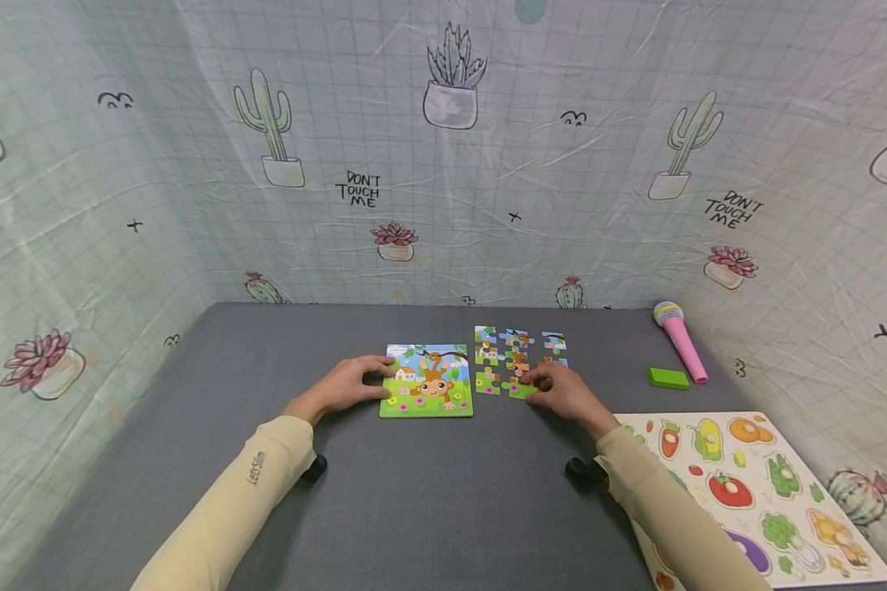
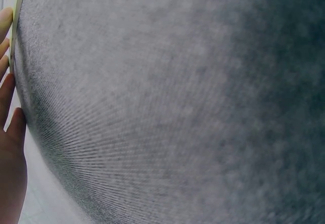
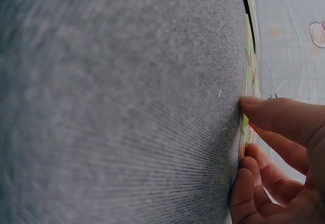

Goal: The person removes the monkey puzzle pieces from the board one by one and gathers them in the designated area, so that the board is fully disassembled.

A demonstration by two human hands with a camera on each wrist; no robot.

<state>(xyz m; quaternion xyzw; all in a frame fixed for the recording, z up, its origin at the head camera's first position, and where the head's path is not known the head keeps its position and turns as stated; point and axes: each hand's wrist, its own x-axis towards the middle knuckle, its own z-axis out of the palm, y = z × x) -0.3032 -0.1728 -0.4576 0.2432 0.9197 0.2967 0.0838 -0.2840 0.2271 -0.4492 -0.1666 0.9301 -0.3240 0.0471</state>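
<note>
In the head view a flat monkey picture board [image 1: 429, 400] lies on the grey table. My left hand [image 1: 346, 383] rests at its left edge, with thumb and fingertips touching the board and fingers fairly straight. To the right of the board, jigsaw pieces [image 1: 486, 355] lie in loose, partly joined columns. My right hand [image 1: 567, 394] is at the lower right of these pieces, thumb and fingers curled around a puzzle piece; the hand covers some pieces. In the right wrist view the thumb [image 3: 269, 112] presses against the edge of a thin puzzle piece [image 3: 244, 127].
A white vegetable puzzle board [image 1: 717, 525] lies at the right, partly under my right forearm. Behind it are a green block [image 1: 668, 378] and a pink toy microphone [image 1: 683, 345]. A printed cloth [image 1: 517, 164] hangs around the grey table [image 1: 443, 501].
</note>
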